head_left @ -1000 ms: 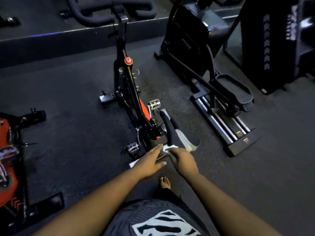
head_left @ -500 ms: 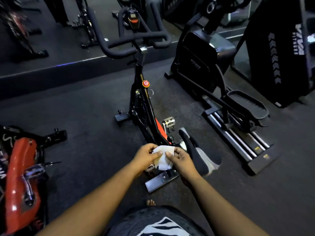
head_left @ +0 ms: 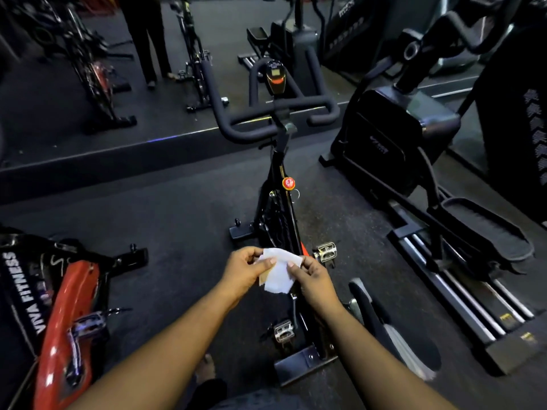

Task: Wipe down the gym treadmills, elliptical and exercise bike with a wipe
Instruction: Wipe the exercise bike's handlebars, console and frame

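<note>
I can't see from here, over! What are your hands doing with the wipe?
Left hand and right hand both pinching the white wipe, held up over the exercise bike. Wipe off the bike. Nothing in the way.

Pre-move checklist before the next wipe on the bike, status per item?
1. Wipe in hand: ok, left hand and right hand each pinch an edge, holding it off the bike.
2. Wipe opened flat: not ok, it looks folded and creased.
3. Clean side available: cannot tell; a tan patch shows at its lower left edge.
4. Bike within reach: ok, frame sits directly behind the hands.
5. Handlebars unobstructed: ok, nothing rests on them.
6. Saddle clean: cannot tell.
</note>
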`<state>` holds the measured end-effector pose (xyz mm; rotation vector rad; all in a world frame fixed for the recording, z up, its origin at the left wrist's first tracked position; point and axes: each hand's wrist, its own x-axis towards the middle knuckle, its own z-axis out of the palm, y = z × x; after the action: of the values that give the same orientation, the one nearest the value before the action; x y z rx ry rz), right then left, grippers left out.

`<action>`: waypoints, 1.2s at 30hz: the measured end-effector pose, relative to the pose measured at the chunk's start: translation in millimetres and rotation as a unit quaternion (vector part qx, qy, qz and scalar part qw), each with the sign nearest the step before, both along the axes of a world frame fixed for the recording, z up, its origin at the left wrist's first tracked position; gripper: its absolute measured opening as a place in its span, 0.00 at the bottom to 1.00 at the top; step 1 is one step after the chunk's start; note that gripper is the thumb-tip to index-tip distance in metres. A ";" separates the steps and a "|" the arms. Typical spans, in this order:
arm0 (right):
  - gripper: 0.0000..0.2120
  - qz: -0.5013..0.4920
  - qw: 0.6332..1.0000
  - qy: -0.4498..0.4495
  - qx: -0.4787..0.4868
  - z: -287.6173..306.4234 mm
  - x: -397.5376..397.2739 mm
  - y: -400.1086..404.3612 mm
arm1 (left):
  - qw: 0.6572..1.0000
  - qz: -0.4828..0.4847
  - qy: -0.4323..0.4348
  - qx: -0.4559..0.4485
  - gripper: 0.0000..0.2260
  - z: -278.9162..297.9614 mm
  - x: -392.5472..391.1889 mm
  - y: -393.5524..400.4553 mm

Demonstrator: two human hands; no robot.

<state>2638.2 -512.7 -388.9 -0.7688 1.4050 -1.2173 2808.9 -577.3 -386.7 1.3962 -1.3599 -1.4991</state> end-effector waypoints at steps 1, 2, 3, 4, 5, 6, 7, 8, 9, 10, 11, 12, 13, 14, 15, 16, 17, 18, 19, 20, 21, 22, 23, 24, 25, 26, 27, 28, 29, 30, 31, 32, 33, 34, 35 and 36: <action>0.07 -0.002 1.000 0.006 -0.004 5.0 4.3 -13.0 | 1.000 0.001 0.006 -0.005 0.07 1.6 1.7 -16.7; 0.05 -0.008 1.000 0.005 -0.006 7.6 7.2 -23.4 | 1.000 0.001 0.012 -0.006 0.08 3.2 2.9 -29.9; 0.04 -0.014 1.000 0.004 -0.009 11.8 10.7 -33.6 | 1.000 -0.002 0.020 -0.006 0.08 4.3 4.4 -42.2; 0.03 -0.030 0.999 0.000 -0.011 13.6 15.8 -48.2 | 1.000 -0.007 0.027 -0.004 0.09 6.2 7.9 -58.7; 0.03 -0.042 0.999 0.000 -0.013 16.0 21.1 -58.1 | 0.999 -0.013 0.031 0.000 0.09 5.5 11.1 -70.4; 0.03 -0.059 0.998 0.001 -0.013 17.5 27.5 -74.1 | 0.999 -0.020 0.037 0.002 0.08 7.2 15.6 -88.4; 0.03 -0.073 0.997 -0.001 -0.011 20.0 31.3 -80.0 | 0.999 -0.024 0.042 0.002 0.07 7.2 16.7 -96.4; 0.03 -0.090 0.996 -0.007 -0.014 21.0 40.0 -94.6 | 0.999 -0.029 0.044 -0.002 0.06 8.1 22.3 -113.3; 0.03 -0.107 0.994 -0.020 -0.012 21.9 50.1 -109.7 | 0.998 -0.036 0.041 -0.013 0.05 8.6 29.3 -130.8; 0.03 -0.119 0.992 -0.039 -0.010 23.6 57.6 -119.8 | 0.998 -0.041 0.032 -0.025 0.04 8.6 33.5 -144.2; 0.04 -0.129 0.990 -0.052 -0.009 28.9 68.4 -135.3 | 0.998 -0.047 0.022 -0.039 0.04 9.6 40.8 -163.7; 0.05 -0.131 0.989 -0.064 -0.010 32.6 75.6 -145.6 | 0.997 -0.054 0.012 -0.049 0.03 11.6 45.6 -176.5; 0.07 -0.122 0.990 -0.070 -0.018 38.1 83.4 -155.0 | 0.997 -0.061 0.006 -0.055 0.03 14.1 50.8 -187.9; 0.09 -0.117 0.990 -0.075 -0.024 44.3 92.7 -170.1 | 0.996 -0.067 0.001 -0.062 0.03 17.2 57.7 -205.1; 0.10 -0.109 0.991 -0.078 -0.029 50.7 100.7 -179.4 | 0.995 -0.075 -0.006 -0.068 0.04 19.5 62.6 -216.2; 0.10 -0.111 0.990 -0.075 -0.034 57.6 110.7 -193.8 | 0.993 -0.084 -0.010 -0.078 0.04 23.7 68.8 -231.7; 0.09 -0.110 0.991 -0.070 -0.041 63.9 118.4 -202.6 | 0.991 -0.091 -0.017 -0.092 0.04 28.4 72.5 -241.3; 0.08 -0.113 0.990 -0.061 -0.050 67.9 124.9 -212.9 | 0.990 -0.096 -0.020 -0.102 0.03 33.0 75.9 -252.3; 0.07 -0.121 0.990 -0.052 -0.054 69.2 131.9 -225.4 | 0.989 -0.096 -0.021 -0.111 0.02 36.0 81.1 -264.7; 0.06 -0.127 0.989 -0.043 -0.056 73.8 135.7 -232.6 | 0.988 -0.094 -0.022 -0.119 0.01 38.8 83.0 -272.7; 0.07 -0.130 0.989 -0.039 -0.059 78.2 139.5 -243.5 | 0.988 -0.091 -0.023 -0.127 0.01 41.0 86.8 -283.9; 0.08 -0.126 0.989 -0.037 -0.063 83.6 140.4 -252.1 | 0.987 -0.088 -0.026 -0.134 0.01 43.3 89.1 -293.2; 0.08 -0.124 0.990 -0.032 -0.066 88.9 140.7 -260.2 | 0.986 -0.089 -0.029 -0.139 0.02 44.2 90.8 -301.7; 0.07 -0.122 0.990 -0.016 -0.067 93.7 139.5 -273.4 | 0.985 -0.089 -0.033 -0.144 0.03 45.9 93.0 -314.5; 0.06 -0.122 0.990 0.001 -0.070 95.5 136.7 -283.8 | 0.984 -0.089 -0.039 -0.146 0.04 45.5 94.3 -323.9; 0.05 -0.116 0.990 0.027 -0.078 96.8 132.4 -298.4 | 0.984 -0.087 -0.045 -0.149 0.05 46.5 95.2 -337.3; 0.05 -0.114 0.988 0.048 -0.089 97.7 128.2 -310.9 | 0.983 -0.084 -0.051 -0.156 0.05 47.2 96.1 -348.0; 0.05 -0.107 0.986 0.081 -0.094 98.0 122.8 -324.3 | 0.981 -0.079 -0.060 -0.165 0.05 47.9 97.5 -359.8; 0.05 -0.098 0.984 0.106 -0.100 100.2 117.1 -341.8 | 0.979 -0.074 -0.068 -0.177 0.05 49.3 98.2 -374.8; 0.05 -0.085 0.982 0.133 -0.107 102.9 111.1 -355.4 | 0.977 -0.071 -0.076 -0.189 0.06 51.9 98.9 -385.1; 0.05 -0.066 0.979 0.154 -0.117 103.4 103.0 -374.9 | 0.974 -0.066 -0.085 -0.201 0.06 54.0 98.0 -399.6; 0.04 -0.048 0.973 0.184 -0.128 106.0 96.4 -395.5 | 0.969 -0.060 -0.102 -0.217 0.05 57.4 96.9 -414.6; 0.04 -0.037 0.966 0.212 -0.141 110.5 92.8 -410.7 | 0.963 -0.059 -0.116 -0.235 0.05 61.4 98.0 -424.8; 0.06 -0.027 0.958 0.239 -0.154 116.4 88.5 -430.0 | 0.957 -0.053 -0.132 -0.252 0.06 64.3 98.0 -439.1; 0.09 -0.018 0.948 0.266 -0.173 121.3 84.6 -448.9 | 0.951 -0.046 -0.148 -0.267 0.06 66.2 97.2 -452.9; 0.13 -0.012 0.934 0.298 -0.196 128.9 81.7 -469.9 | 0.943 -0.035 -0.168 -0.284 0.07 69.5 95.5 -468.9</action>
<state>2719.9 -982.6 -260.0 -1.4983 1.6681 -1.3653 2904.3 -1046.3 -317.1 1.2595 -1.8807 -0.8139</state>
